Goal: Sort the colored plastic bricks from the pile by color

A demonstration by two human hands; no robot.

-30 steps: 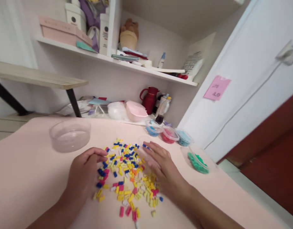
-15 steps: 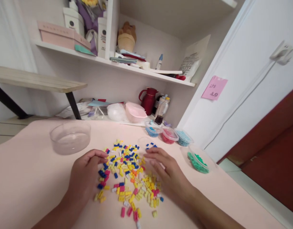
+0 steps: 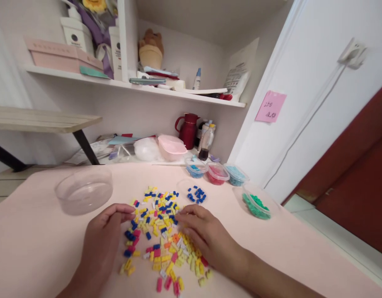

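A loose spread of small toy building bricks in yellow, dark blue, pink, white and orange covers the middle of the pink table. My left hand stays at the pile's left edge, fingers bent, with no brick visible between fingertips and thumb. Over the pile's right side reaches my right hand, its fingers apart and the tips beside a dark blue brick. Its palm hides some yellow bricks. Just beyond it, a shallow clear dish contains several dark blue bricks.
A round clear bowl stands at the left. Along the right edge are tubs of blue, red, light blue and green bricks. Behind stand a pink container, a red jug and bottles.
My right hand has drawn back from the clear dish to the pile, uncovering the dark blue bricks there. My left hand keeps its place beside the pile. The camera view has shifted slightly.
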